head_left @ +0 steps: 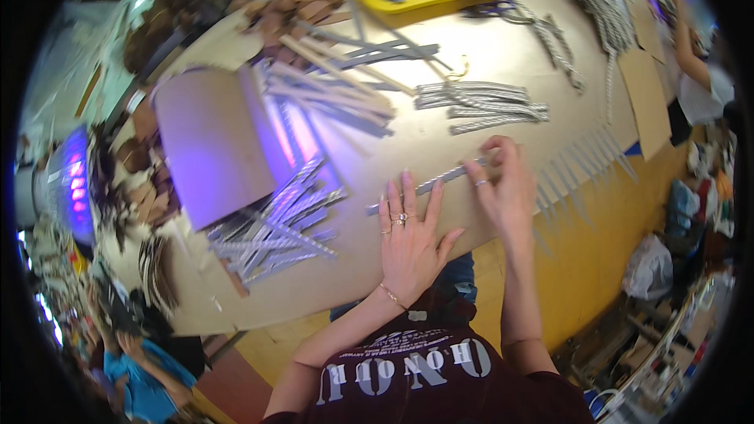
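Note:
A thin silver-grey braided strip (449,177) lies slantwise on the table close to me. My left hand (412,235) rests flat across it with the fingers stretched and spread. At the strip's right end, my right hand (506,188) has thumb and fingertips closed together on it; the exact contact is partly hidden. Just beyond my hands is a bundle of similar braided strips (479,98). To the left, a loose heap of patterned strips (271,228) lies below a brown curved cover (208,141) lit purple from inside.
Pale grey strips (330,94) and brown scraps (302,12) cover the far left. A yellow tray (385,4) stands at the back, braided cords (601,16) at far right. Several thin strips (585,161) overhang the right edge. Other people (149,373) sit nearby.

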Motion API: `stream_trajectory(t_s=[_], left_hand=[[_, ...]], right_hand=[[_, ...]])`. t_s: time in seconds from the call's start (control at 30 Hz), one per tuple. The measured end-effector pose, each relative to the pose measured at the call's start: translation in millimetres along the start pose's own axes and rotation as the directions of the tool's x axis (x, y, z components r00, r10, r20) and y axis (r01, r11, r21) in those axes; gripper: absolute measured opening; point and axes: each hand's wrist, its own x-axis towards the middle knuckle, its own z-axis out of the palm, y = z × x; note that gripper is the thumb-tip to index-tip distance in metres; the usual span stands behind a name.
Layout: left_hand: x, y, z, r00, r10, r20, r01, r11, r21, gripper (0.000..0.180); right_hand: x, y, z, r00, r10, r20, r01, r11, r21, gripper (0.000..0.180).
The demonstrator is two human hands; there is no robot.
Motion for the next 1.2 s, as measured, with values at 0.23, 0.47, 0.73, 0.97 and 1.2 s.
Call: stream_trajectory(t_s=[0.23, 0.47, 0.73, 0.97, 1.2], left_hand=[[-12.4, -16.3, -8.1, 0.987, -0.16, -0.034, 0.16, 0.987, -0.012, 0.079], [4.3, -31.0, -26.9, 0.973, 0.05, -0.224, -0.043, 0.998, 0.038, 0.026], [-78.1, -78.2, -146.8, 0.906, -0.372, -0.203, 0.307, 0.906, -0.292, 0.01], [-103.0, -113.7, -160.0, 0.679, -0.269, -0.684, 0.475, 0.871, 0.129, 0.022], [-33.8, -27.5, -57.0, 0.962, 0.208, -0.179, -0.23, 0.966, -0.116, 0.061]], right_hand=[[5.8, 3.4, -3.7, 0.996, -0.014, 0.084, 0.014, 1.0, 0.009, 0.033], [1.2, -1.7, -11.7, 0.986, -0.169, -0.001, 0.166, 0.964, 0.206, 0.023], [40.4, 9.3, -19.2, 0.948, -0.32, -0.002, 0.319, 0.947, -0.047, 0.017], [58.8, 11.9, -18.3, 0.894, -0.401, 0.199, 0.386, 0.916, 0.109, 0.015], [6.8, -23.7, -3.4, 0.835, -0.528, 0.155, 0.514, 0.849, 0.126, 0.018]])
